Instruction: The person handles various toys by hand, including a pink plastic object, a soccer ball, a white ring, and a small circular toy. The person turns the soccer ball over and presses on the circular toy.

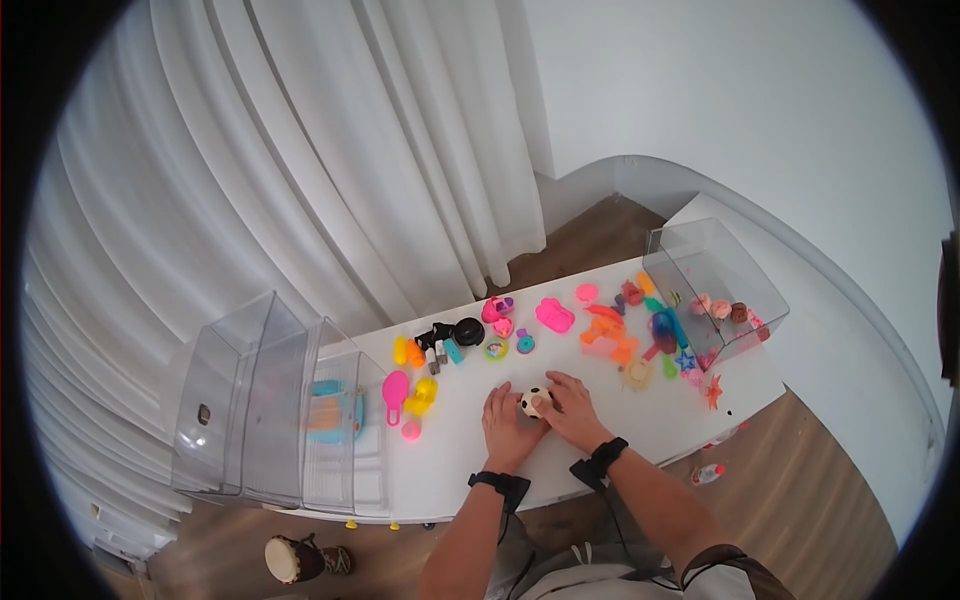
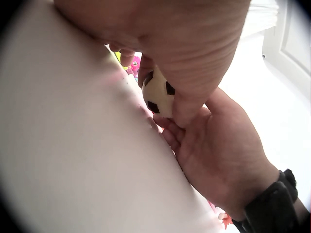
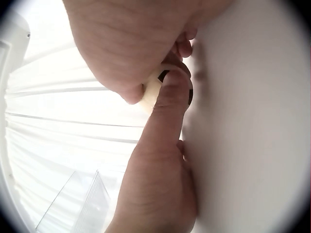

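A small white ball with black patches (image 1: 533, 403) is between the two hands, low over the white table (image 1: 460, 470). The left hand (image 1: 511, 432) lies along its left side, fingers curled round it. From the right, the right hand (image 1: 577, 412) holds it too, thumb across its near side. In the left wrist view the left thumb presses on the ball (image 2: 159, 92), and the right hand (image 2: 221, 150) is beside it, palm showing. The right wrist view has the left thumb on the ball (image 3: 153, 92); the fingers' far ends are partly hidden there.
Left of the hands are a pink toy mirror shape (image 1: 396, 390), yellow toys (image 1: 424, 393) and clear boxes (image 1: 270, 410). Behind lie a black round item (image 1: 468, 332) and a pink toy (image 1: 555, 316). Several colorful toys and a clear bin (image 1: 725, 290) are at the right.
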`<state>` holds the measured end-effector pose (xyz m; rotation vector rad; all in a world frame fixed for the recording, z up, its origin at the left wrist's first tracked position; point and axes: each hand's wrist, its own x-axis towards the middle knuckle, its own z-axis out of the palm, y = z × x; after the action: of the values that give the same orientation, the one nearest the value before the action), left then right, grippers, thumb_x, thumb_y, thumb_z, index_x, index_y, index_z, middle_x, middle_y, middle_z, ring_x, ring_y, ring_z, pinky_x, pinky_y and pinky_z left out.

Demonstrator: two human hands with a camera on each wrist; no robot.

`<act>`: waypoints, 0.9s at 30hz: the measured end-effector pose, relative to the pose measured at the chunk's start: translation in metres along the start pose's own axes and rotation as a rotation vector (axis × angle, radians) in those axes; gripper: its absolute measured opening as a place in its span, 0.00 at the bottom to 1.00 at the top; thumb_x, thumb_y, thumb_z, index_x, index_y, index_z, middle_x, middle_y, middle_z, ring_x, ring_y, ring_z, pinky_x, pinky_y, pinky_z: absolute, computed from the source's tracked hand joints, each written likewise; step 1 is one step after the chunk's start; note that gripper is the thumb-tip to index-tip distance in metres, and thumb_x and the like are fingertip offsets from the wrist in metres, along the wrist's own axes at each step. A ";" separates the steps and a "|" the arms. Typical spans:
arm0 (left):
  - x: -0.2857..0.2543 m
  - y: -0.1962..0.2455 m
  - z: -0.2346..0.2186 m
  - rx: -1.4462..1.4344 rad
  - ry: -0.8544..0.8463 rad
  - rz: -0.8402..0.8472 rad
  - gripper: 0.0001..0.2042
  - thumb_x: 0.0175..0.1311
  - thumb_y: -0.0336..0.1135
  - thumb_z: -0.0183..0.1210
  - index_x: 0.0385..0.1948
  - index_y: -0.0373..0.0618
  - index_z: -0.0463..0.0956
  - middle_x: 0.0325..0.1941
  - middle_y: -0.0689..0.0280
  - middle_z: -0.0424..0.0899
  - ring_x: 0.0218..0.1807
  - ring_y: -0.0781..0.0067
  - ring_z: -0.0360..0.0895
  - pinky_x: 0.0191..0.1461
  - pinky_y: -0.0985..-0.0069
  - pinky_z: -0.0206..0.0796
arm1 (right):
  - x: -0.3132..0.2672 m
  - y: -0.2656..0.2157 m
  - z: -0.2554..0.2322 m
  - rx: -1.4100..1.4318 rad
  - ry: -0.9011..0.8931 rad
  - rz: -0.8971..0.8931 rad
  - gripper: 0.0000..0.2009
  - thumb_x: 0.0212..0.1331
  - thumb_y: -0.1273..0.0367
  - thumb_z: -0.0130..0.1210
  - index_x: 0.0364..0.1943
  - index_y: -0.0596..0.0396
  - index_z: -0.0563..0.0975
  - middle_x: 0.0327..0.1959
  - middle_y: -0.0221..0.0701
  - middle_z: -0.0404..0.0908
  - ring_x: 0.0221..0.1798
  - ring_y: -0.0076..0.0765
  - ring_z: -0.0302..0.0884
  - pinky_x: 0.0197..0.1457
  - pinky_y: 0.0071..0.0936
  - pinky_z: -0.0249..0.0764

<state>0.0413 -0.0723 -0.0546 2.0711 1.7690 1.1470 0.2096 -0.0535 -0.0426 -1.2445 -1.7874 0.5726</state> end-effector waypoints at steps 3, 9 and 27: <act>0.000 -0.006 0.005 -0.009 0.019 0.014 0.31 0.50 0.46 0.79 0.55 0.46 0.78 0.74 0.54 0.72 0.79 0.43 0.62 0.80 0.49 0.57 | 0.004 0.001 -0.001 -0.030 -0.037 0.025 0.23 0.72 0.51 0.58 0.47 0.59 0.84 0.69 0.45 0.77 0.71 0.55 0.70 0.76 0.50 0.63; 0.001 -0.009 0.005 -0.008 -0.015 -0.006 0.33 0.52 0.46 0.78 0.58 0.44 0.76 0.74 0.54 0.73 0.80 0.43 0.61 0.81 0.49 0.55 | 0.003 -0.004 0.001 -0.020 -0.001 0.025 0.22 0.72 0.50 0.58 0.46 0.58 0.83 0.69 0.45 0.76 0.71 0.56 0.70 0.75 0.51 0.64; 0.003 0.002 0.000 -0.099 0.001 -0.095 0.34 0.54 0.45 0.76 0.61 0.41 0.73 0.71 0.53 0.76 0.79 0.41 0.62 0.80 0.48 0.55 | 0.004 0.001 0.005 -0.016 0.004 0.044 0.22 0.61 0.52 0.68 0.50 0.52 0.82 0.72 0.42 0.75 0.73 0.56 0.69 0.77 0.52 0.62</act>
<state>0.0426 -0.0701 -0.0523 1.9097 1.7532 1.1839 0.2048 -0.0490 -0.0443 -1.2978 -1.7684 0.5815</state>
